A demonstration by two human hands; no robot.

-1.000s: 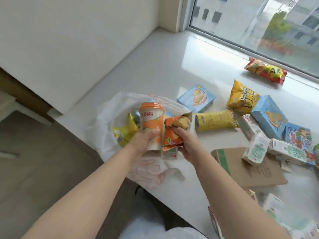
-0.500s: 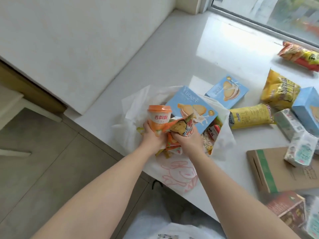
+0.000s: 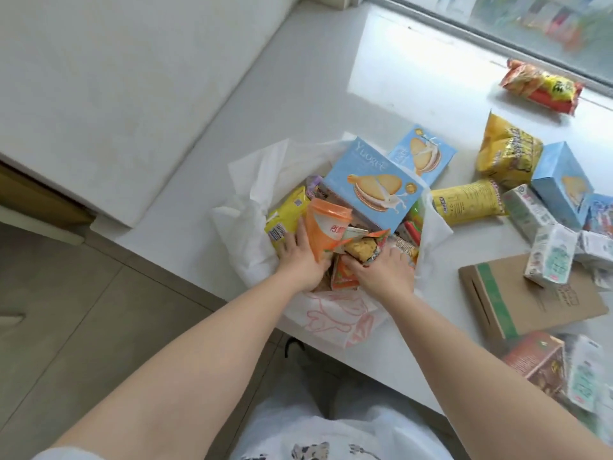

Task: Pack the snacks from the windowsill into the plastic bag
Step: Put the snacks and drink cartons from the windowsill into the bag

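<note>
A white plastic bag [image 3: 252,200] lies open at the windowsill's front edge, full of snacks. My left hand [image 3: 300,257] grips an orange-lidded cup [image 3: 326,227], tilted inside the bag's mouth. My right hand [image 3: 384,270] holds an orange snack packet [image 3: 360,249] down inside the bag beside the cup. A large blue biscuit box [image 3: 374,187] and a yellow packet [image 3: 287,215] sit in the bag. On the sill remain a small blue biscuit box [image 3: 421,152], a yellow tube pack [image 3: 467,202], a yellow bag [image 3: 507,151] and a red-yellow pack [image 3: 540,88].
A flat cardboard box [image 3: 530,303] lies right of the bag, with several white-green cartons [image 3: 550,254] on and near it. Another blue box [image 3: 560,184] stands at the right. A brown box [image 3: 537,363] sits near the sill's front edge. The window [image 3: 497,14] runs behind.
Both hands have gone down from above the bag into its mouth, carrying the cup and the orange packet. The cup has tipped from upright to tilted. The view has shifted downward.
</note>
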